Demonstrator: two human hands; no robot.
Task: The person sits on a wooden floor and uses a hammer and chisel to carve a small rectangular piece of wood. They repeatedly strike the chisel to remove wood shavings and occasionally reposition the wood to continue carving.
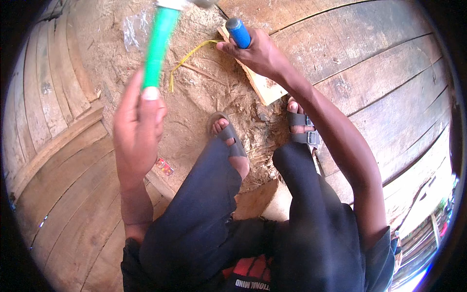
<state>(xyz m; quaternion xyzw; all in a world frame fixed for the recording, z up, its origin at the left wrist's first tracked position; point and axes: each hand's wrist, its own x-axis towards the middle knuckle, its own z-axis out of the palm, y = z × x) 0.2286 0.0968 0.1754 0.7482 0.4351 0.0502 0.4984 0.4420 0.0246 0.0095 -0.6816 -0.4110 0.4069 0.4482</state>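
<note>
The person there holds the left grip (137,134) raised and closed, thumb (149,107) straight; right arm (335,124) stretched forward, elbow (366,184) bent, right grip (262,54) curled.

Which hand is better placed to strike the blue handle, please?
Probably the left hand: it holds the green-handled hammer, while the right hand grips the blue handle, leaving its top end exposed.

I wear a dark shirt (381,258) with short sleeves (130,255), and its front has a red print (249,265) with white letters. My trousers (194,194) are of dark, almost navy cloth. The grey sandals (237,146) have open toes and broad straps (the right one shows metal buckles (311,138)). My left hand (137,129) and right hand (260,54) are bare.
</note>
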